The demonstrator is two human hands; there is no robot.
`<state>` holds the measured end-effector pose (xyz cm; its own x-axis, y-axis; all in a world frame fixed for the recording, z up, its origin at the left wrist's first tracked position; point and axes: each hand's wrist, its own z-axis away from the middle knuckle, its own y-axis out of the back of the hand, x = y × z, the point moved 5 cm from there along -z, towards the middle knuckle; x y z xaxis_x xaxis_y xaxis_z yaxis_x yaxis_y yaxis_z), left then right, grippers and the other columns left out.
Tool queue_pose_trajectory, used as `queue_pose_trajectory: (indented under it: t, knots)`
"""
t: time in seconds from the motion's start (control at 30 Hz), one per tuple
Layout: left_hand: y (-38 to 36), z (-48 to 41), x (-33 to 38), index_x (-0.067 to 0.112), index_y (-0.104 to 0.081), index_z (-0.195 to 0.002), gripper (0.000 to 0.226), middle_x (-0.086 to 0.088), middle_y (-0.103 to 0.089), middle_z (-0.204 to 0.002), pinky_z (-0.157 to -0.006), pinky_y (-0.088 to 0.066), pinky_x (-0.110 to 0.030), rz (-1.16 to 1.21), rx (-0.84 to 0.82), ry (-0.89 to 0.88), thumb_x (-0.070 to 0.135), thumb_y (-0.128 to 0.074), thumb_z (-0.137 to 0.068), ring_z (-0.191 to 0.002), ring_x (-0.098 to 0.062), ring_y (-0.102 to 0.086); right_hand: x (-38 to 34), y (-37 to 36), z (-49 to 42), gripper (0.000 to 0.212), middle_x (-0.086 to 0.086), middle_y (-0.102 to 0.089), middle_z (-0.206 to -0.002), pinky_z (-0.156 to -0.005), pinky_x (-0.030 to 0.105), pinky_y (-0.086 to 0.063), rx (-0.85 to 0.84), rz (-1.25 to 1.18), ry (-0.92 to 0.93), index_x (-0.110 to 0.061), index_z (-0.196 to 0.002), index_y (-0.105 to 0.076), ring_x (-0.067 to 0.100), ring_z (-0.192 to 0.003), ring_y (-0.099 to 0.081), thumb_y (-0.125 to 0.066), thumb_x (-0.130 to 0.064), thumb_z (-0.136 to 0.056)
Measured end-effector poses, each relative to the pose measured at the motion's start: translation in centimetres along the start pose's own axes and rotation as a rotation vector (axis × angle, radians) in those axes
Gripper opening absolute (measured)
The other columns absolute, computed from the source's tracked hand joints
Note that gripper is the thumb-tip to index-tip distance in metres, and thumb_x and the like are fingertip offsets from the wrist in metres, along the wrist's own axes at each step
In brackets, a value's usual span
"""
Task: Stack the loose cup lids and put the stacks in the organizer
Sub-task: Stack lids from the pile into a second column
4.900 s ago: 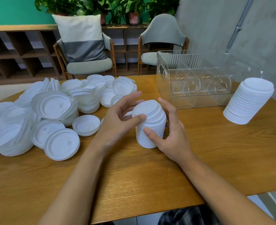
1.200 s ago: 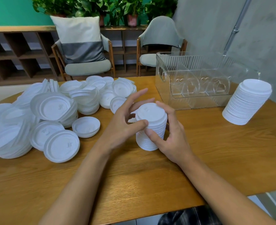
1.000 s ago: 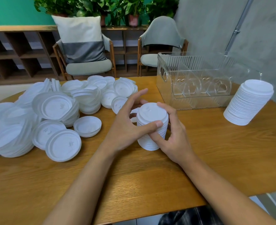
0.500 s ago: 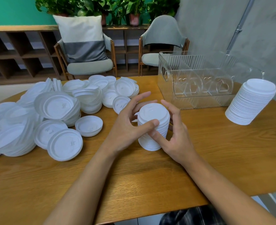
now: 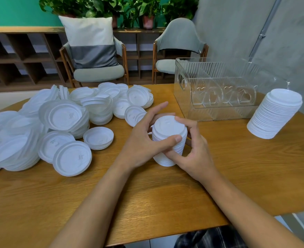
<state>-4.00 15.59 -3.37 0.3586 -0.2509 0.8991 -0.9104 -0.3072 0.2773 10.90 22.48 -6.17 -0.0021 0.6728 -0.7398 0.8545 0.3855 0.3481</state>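
Loose lids (image 5: 58,122) crowded the left half of your table (image 5: 165,203), your left hand (image 5: 144,142) and right hand (image 5: 196,154) clamped together round the short lid stack (image 5: 167,129) mid-table, well back from the near edge, with the clear organizer (image 5: 219,113) just beyond and a taller stack (image 5: 276,113) near the right edge.

Two bare forearms (image 5: 94,203), left hand (image 5: 144,142) and right hand (image 5: 196,156) with short plain nails, dark grey checked garment (image 5: 210,237) at the bottom edge
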Motion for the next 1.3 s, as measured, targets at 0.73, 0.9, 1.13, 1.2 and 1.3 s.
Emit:
queue_pose_trajectory:
  t: [0.73,0.9,1.13,1.2,1.3]
  knots:
    - [2.9,0.3,-5.3,0.013,-0.07,-0.1,0.003,0.002,-0.068,-0.097,-0.081,-0.054,-0.038,-0.764,0.184,-0.117,0.016,-0.068,-0.099,-0.093,-0.014,-0.062,0.5,1.5,-0.1,0.077,-0.019,-0.055,-0.141,-0.106,0.045,-0.052,0.092,0.056,-0.119,-0.039,-0.141,-0.045,0.006,-0.133,-0.053,-0.081,-0.058,-0.076]
    - [3.4,0.4,-4.2,0.017,-0.066,-0.115,0.011,0.005,-0.071,-0.099,-0.082,-0.052,-0.023,-0.595,0.319,-0.123,0.017,-0.063,-0.104,-0.09,-0.006,-0.064,0.6,1.5,-0.2,0.078,-0.017,-0.055,-0.141,-0.106,0.045,-0.052,0.092,0.051,-0.11,-0.033,-0.142,-0.045,0.008,-0.134,-0.053,-0.079,-0.061,-0.077]
    - [4.0,0.1,-3.4,0.026,-0.07,-0.124,0.028,0.007,-0.07,-0.102,-0.084,-0.05,-0.014,-0.273,0.357,0.009,0.023,-0.075,-0.097,-0.096,-0.008,-0.066,0.7,1.4,-0.6,0.069,-0.012,-0.061,-0.138,-0.102,0.051,-0.054,0.153,-0.004,-0.103,-0.03,-0.137,-0.05,0.015,-0.131,-0.058,-0.08,-0.058,-0.08]
    - [4.0,0.0,-2.9,0.026,-0.071,-0.12,0.024,0.009,-0.073,-0.104,-0.084,-0.055,-0.023,-0.217,0.379,0.029,0.023,-0.075,-0.097,-0.093,-0.01,-0.069,0.7,1.4,-0.6,0.069,-0.012,-0.061,-0.136,-0.1,0.05,-0.055,0.153,-0.007,-0.098,-0.03,-0.136,-0.05,0.015,-0.13,-0.059,-0.08,-0.056,-0.08]
    - [4.2,0.2,-1.9,0.021,-0.068,-0.127,0.031,-0.004,-0.075,-0.106,-0.083,-0.062,-0.031,0.062,0.446,0.069,0.016,-0.074,-0.098,-0.089,-0.016,-0.075,0.5,1.4,-0.6,0.07,-0.014,-0.06,-0.134,-0.099,0.048,-0.055,0.143,-0.011,-0.086,-0.029,-0.138,-0.049,0.016,-0.128,-0.059,-0.08,-0.054,-0.081]
